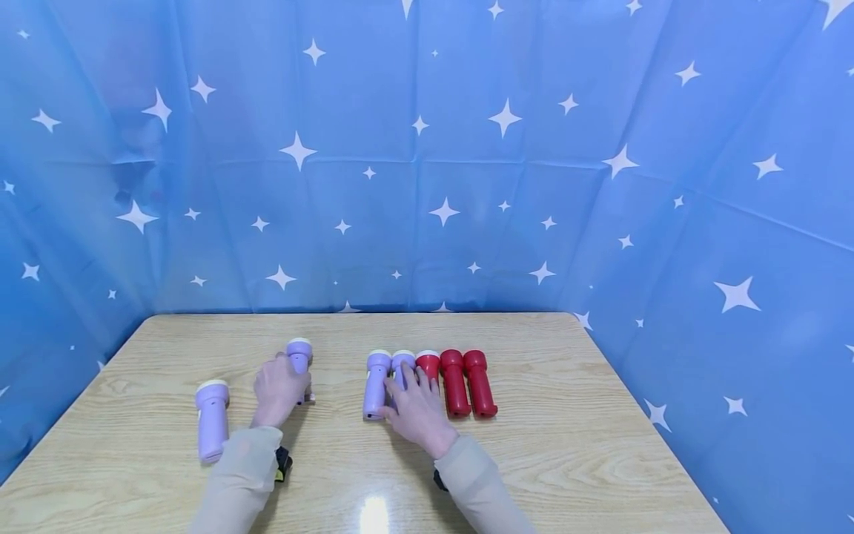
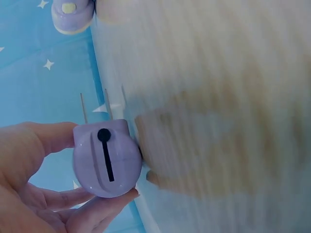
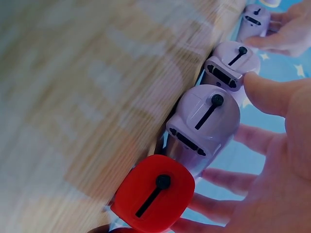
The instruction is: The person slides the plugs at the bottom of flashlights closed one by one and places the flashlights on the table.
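My left hand (image 1: 280,387) grips a lavender flashlight (image 1: 300,354) on the left part of the table. In the left wrist view, thumb and fingers hold this flashlight (image 2: 108,162) at its rear end, and two thin metal prongs (image 2: 82,108) stick out from it. My right hand (image 1: 420,409) lies with spread fingers over a row of flashlights. Under or beside it are two lavender flashlights (image 1: 378,382) and a red flashlight with a white rim (image 1: 428,361). The right wrist view shows the thumb against one lavender flashlight (image 3: 233,63).
Two all-red flashlights (image 1: 456,382) lie side by side at the row's right end. Another lavender flashlight (image 1: 213,423) lies to the left of my left arm. The wooden table (image 1: 574,445) ends at a blue curtain (image 1: 427,185) with white stars.
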Action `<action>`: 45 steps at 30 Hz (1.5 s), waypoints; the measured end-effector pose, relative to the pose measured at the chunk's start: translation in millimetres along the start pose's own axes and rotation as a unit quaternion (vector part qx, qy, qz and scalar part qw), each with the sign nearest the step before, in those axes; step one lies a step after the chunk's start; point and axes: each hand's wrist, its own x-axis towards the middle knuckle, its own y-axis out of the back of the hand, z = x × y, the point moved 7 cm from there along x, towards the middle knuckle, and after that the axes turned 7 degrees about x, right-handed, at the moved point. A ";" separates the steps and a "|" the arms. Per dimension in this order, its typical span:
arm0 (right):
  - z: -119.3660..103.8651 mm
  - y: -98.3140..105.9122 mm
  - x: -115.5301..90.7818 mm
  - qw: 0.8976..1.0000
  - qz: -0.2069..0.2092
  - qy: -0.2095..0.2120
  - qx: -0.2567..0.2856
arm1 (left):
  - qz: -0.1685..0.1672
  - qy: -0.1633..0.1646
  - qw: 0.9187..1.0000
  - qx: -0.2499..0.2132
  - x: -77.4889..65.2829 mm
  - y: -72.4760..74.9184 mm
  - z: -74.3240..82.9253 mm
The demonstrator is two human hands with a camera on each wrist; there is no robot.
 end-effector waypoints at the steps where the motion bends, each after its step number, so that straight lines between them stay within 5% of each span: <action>1: -0.2 0.5 -0.2 1.000 0.000 0.000 0.000 | 0.004 -0.003 1.000 -0.001 -0.8 0.1 1.7; 13: -0.9 2.0 -0.7 1.000 0.000 0.003 0.003 | 0.015 -0.027 1.000 -0.005 -6.1 -3.0 14.7; 35: 2.3 0.6 -1.2 1.000 0.016 0.009 0.018 | -0.057 0.025 0.993 -0.099 -20.2 -20.7 25.2; 45: -1.2 4.1 -4.4 1.000 0.022 0.016 0.013 | -0.058 0.023 0.992 -0.111 -26.2 -18.8 38.0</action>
